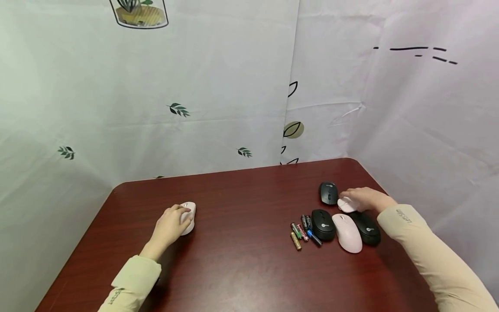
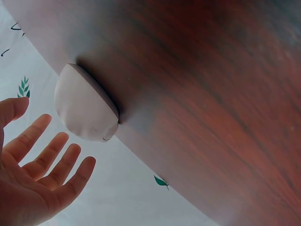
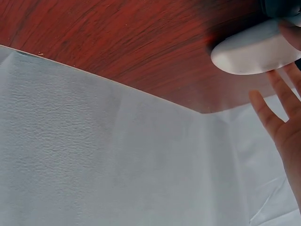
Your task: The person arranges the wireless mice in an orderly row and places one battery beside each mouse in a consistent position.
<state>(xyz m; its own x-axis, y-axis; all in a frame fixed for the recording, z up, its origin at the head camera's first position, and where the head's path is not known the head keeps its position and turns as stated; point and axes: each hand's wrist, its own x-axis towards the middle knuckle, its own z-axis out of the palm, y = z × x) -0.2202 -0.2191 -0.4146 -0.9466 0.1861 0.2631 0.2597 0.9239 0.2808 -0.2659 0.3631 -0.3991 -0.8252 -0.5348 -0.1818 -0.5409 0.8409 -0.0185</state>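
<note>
Two-mouse handling is judged in hand: the right-side white mouse [image 1: 346,205] is pinched by the right hand [image 1: 364,198], the left-side white mouse [image 1: 189,220] lies on the desk [image 1: 234,264] beside the left hand [image 1: 167,224], fingers loose, and clearance from the adjoining pink mouse [image 1: 348,234] is judged needed next.

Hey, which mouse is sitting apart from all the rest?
The white mouse at the left hand. It is alone on the left side of the table, while the other five mice cluster on the right.
</note>
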